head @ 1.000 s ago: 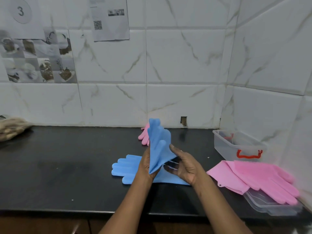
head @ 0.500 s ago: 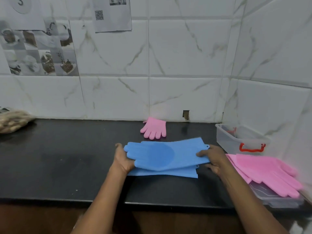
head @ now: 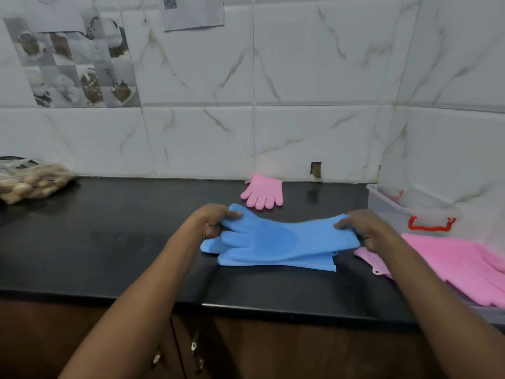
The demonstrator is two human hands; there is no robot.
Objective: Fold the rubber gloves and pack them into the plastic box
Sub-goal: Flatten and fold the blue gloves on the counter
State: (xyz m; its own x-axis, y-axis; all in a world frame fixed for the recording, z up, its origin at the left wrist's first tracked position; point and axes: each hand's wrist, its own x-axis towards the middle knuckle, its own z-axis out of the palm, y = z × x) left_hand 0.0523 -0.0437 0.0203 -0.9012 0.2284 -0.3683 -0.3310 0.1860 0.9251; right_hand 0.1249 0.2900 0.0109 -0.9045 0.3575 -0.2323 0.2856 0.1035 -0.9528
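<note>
A blue rubber glove [head: 276,236] is stretched flat between my hands just above the black counter. My left hand [head: 211,218] grips its finger end and my right hand [head: 363,228] grips its cuff end. A second blue glove [head: 300,262] lies on the counter right under it, mostly covered. The clear plastic box [head: 393,214] with a red handle stands at the right against the wall. Pink gloves [head: 464,263] lie in front of the box at the right edge. Another pink glove [head: 263,192] lies near the back wall.
The black counter [head: 109,242] ends in a front edge with wooden cabinet doors below. A bag of brownish items [head: 30,181] sits at the far left by the wall. Tiled walls close the back and the right side.
One second ago the blue glove hung folded upright between my hands. I spread it out flat over the second blue glove, and both hands now hold its two ends apart.
</note>
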